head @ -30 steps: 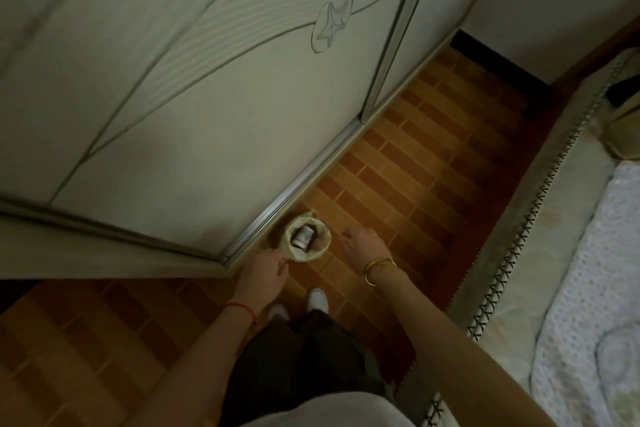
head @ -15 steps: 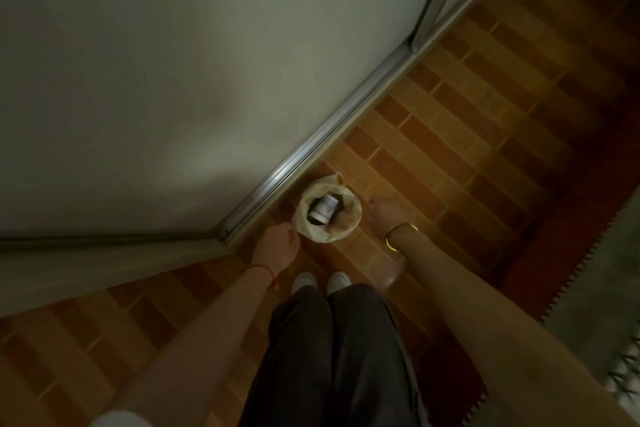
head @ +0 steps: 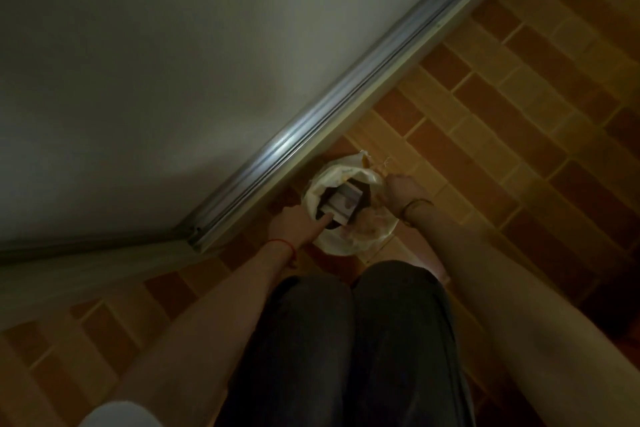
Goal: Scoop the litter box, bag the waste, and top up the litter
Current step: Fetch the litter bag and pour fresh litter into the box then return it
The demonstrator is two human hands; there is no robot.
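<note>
The right hand [head: 403,189] pinches the rim of the bag [head: 346,243], the left hand's [head: 294,222] grip unclear in the gloom; a lopsided pull could spill it across the floor [head: 519,97].

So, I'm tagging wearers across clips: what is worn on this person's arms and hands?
Both forearms are bare, with no gloves on the hands. The left hand has a thin red string bracelet at its wrist; the right hand has a thin bangle at its wrist. Something pale, perhaps a sleeve, shows bottom left.
</note>
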